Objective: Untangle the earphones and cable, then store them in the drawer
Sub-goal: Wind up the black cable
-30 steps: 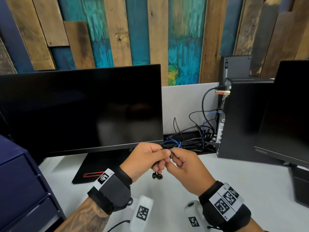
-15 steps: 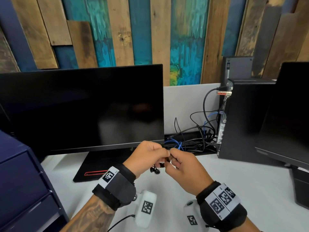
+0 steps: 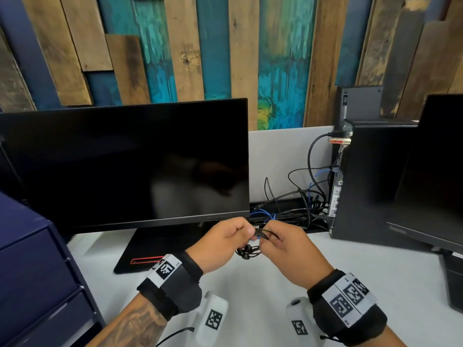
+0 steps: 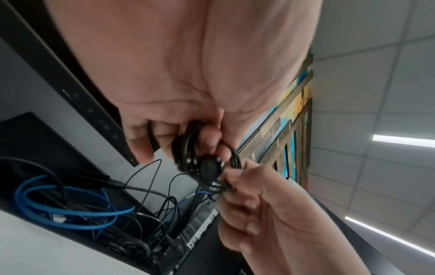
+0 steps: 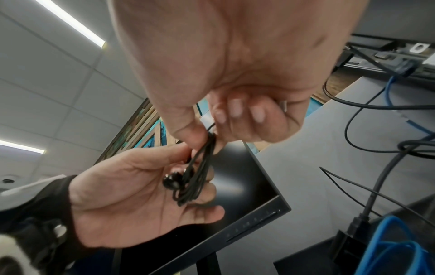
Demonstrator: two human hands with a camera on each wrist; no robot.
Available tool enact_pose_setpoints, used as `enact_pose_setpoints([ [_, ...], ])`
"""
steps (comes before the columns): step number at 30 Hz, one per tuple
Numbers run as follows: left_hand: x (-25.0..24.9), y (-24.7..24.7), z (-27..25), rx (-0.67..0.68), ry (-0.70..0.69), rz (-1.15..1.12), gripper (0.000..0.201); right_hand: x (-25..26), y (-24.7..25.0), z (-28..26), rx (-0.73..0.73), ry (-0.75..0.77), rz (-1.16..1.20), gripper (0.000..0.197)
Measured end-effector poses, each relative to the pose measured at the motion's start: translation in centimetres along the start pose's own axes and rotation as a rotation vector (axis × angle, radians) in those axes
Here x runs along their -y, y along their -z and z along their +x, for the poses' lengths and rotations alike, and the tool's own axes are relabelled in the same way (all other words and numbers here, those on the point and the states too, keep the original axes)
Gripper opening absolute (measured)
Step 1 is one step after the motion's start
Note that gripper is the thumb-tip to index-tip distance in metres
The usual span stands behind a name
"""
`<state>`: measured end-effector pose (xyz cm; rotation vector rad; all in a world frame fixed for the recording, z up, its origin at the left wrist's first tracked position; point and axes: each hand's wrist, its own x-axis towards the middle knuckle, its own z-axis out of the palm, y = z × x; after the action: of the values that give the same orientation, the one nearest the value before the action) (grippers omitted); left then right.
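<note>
At the far left of the scene the blue drawer unit (image 3: 37, 271) is seen with its fronts closed, so nothing has been stored yet and it is judged that a drawer must be opened later. Right of it, in front of the dark monitor (image 3: 125, 166), the left hand (image 3: 220, 244) is held above the white desk (image 3: 375, 271), its fingers curled round a gathered bundle of the black earphones (image 5: 188, 178), presumably so that the loops are kept from slipping. The earbuds (image 3: 246, 252) are left hanging just below, between the hands. The same strands are pinched between thumb and fingers by the right hand (image 3: 288, 244), touching the left, apparently so that the cord can be worked or wound
</note>
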<state>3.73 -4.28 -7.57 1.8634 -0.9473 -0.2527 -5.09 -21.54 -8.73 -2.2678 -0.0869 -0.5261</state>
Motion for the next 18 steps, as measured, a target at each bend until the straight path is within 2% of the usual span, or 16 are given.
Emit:
enact_pose_setpoints([
  [3,-0.8,-0.4,-0.1,-0.072,-0.041,-0.018,0.028,1.0,0.7,0.0,0.016,0.067,0.08,0.029],
  [6,-2.0,-0.5,-0.2,-0.155,-0.124,-0.077,0.029,1.6,1.5,0.0,-0.007,0.155,0.164,0.018],
  [8,-2.8,-0.3,-0.3,-0.201,-0.18,-0.105,0.029,1.6,2.2,0.1,-0.087,0.245,0.067,0.016],
  [10,-3.5,0.0,-0.3,-0.216,-0.213,-0.111,0.027,1.5,2.8,0.5,-0.183,0.312,-0.155,0.016],
  [12,-4.1,0.2,-0.3,-0.203,-0.221,-0.113,0.026,1.4,3.2,0.9,-0.242,0.306,-0.274,0.017],
  [15,-4.4,0.1,-0.3,-0.184,-0.208,-0.102,0.028,1.6,3.2,1.1,-0.281,0.221,-0.087,0.017],
  [18,-4.7,0.0,-0.4,-0.175,-0.203,-0.089,0.028,2.4,3.1,1.0,-0.242,0.04,0.337,0.018],
])
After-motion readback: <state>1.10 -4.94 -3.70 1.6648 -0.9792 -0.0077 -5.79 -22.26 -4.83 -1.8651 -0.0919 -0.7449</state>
